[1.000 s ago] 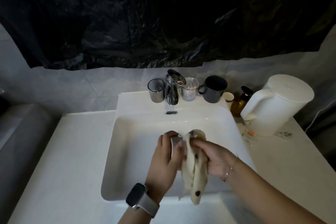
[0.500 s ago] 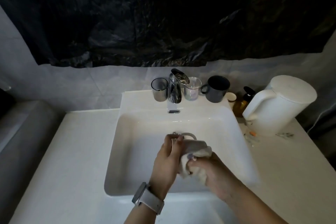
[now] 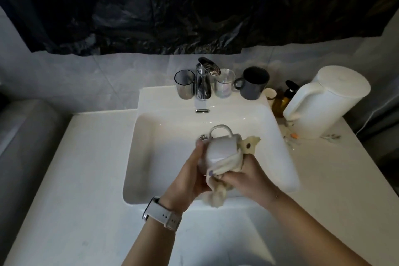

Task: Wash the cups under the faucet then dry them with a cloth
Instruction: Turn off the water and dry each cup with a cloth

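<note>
You grip the white mug (image 3: 221,149) over the sink (image 3: 282,151) with your left hand (image 3: 190,174), while your right hand (image 3: 244,176) pinches the cloth (image 3: 232,161) against it. Drying seems underway; three cups by the faucet (image 3: 204,81) likely wait.

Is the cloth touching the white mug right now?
Touching. The head view shows the cloth wrapped against the white mug, pressed on by the right hand.
</note>
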The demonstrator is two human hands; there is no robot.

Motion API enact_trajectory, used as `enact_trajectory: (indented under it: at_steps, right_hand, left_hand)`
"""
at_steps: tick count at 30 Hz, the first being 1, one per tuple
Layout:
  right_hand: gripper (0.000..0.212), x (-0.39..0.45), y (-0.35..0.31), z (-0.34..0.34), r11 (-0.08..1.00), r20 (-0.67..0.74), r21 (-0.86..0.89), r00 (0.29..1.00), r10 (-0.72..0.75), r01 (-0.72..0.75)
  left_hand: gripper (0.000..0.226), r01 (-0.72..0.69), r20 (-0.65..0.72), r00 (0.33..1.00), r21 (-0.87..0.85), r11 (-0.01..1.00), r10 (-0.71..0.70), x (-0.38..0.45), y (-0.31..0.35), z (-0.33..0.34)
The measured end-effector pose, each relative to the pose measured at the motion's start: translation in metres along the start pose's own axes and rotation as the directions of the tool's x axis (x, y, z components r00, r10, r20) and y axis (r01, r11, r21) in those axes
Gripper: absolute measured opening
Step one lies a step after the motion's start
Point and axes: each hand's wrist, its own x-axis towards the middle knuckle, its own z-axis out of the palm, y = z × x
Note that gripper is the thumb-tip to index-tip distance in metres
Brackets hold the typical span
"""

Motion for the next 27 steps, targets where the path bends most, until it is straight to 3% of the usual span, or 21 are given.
enact_trajectory:
  at_steps: [1,3,4,7,9,11,14,16,17,19,21,22,23,25,27]
  right_hand:
    - [0.02,-0.001,-0.001,-0.003,0.999,0.049,-0.034,0.999,0.007,-0.005]
    - [0.019,-0.004,-0.006,-0.001,0.997,0.072,-0.079,0.997,0.018,-0.012]
    - [0.012,-0.006,-0.011,0.002,0.998,0.047,-0.054,0.998,0.04,-0.038]
    - [0.013,-0.004,-0.018,0.004,0.958,-0.093,0.236,0.977,0.19,-0.164]
    - [0.014,0.0,-0.021,0.001,0.855,-0.018,0.438,0.949,0.315,-0.276]
    - [0.016,0.001,-0.021,0.0,0.816,0.047,0.483,0.941,0.336,-0.316]
    - [0.012,-0.006,-0.014,0.005,0.93,0.007,0.315,0.981,0.196,-0.188]
    - [0.005,-0.012,-0.009,0.006,0.991,0.053,0.116,0.996,0.066,-0.072]
    - [0.001,-0.013,-0.006,0.006,0.999,0.102,-0.043,0.995,-0.004,0.009]
    - [0.028,-0.014,-0.002,0.003,0.884,0.174,-0.418,0.974,-0.147,0.208]
    - [0.039,-0.013,-0.002,-0.002,0.727,0.254,-0.574,0.926,-0.28,0.377]
    - [0.035,-0.013,0.003,-0.004,0.671,0.289,-0.596,0.898,-0.332,0.44]
    - [0.027,-0.015,0.001,-0.005,0.744,0.289,-0.538,0.915,-0.28,0.397]
    - [0.011,-0.015,-0.001,-0.011,0.879,0.16,-0.405,0.966,-0.205,0.253]
    - [0.02,-0.015,-0.004,-0.012,0.993,0.072,-0.115,0.997,0.004,0.005]
  left_hand:
    - [0.061,0.02,0.035,0.999,-0.125,0.992,-0.016,0.0,0.0,0.0]
    - [0.058,-0.014,0.024,1.0,-0.196,0.98,0.019,0.003,-0.005,0.001]
    - [0.056,-0.062,-0.029,0.998,-0.146,0.987,0.058,0.005,-0.009,0.002]
    - [0.052,-0.244,-0.148,0.946,0.256,0.935,0.287,0.009,-0.023,0.006]
    - [0.04,-0.309,-0.222,0.874,0.433,0.846,0.433,0.007,-0.029,0.008]
    - [0.039,-0.31,-0.235,0.85,0.498,0.81,0.47,0.007,-0.031,0.005]
    - [0.051,-0.226,-0.234,0.914,0.385,0.895,0.331,0.008,-0.023,0.003]
    - [0.055,-0.082,-0.194,0.977,0.053,0.995,0.091,0.011,-0.015,0.0]
    - [0.051,0.005,-0.166,0.986,-0.1,0.995,-0.021,0.012,-0.013,-0.002]
    - [0.045,0.159,-0.119,0.975,-0.23,0.96,-0.19,0.012,-0.013,-0.005]
    - [0.042,0.222,-0.09,0.963,-0.269,0.937,-0.254,0.014,-0.016,-0.01]
    - [0.042,0.222,-0.085,0.964,-0.275,0.935,-0.253,0.013,-0.017,-0.012]
    - [0.044,0.218,-0.079,0.967,-0.247,0.944,-0.244,0.011,-0.014,-0.01]
    - [0.055,0.194,-0.039,0.978,-0.217,0.957,-0.207,0.008,-0.011,-0.004]
    - [0.069,0.086,-0.041,0.995,-0.087,0.993,-0.09,0.007,-0.014,-0.001]
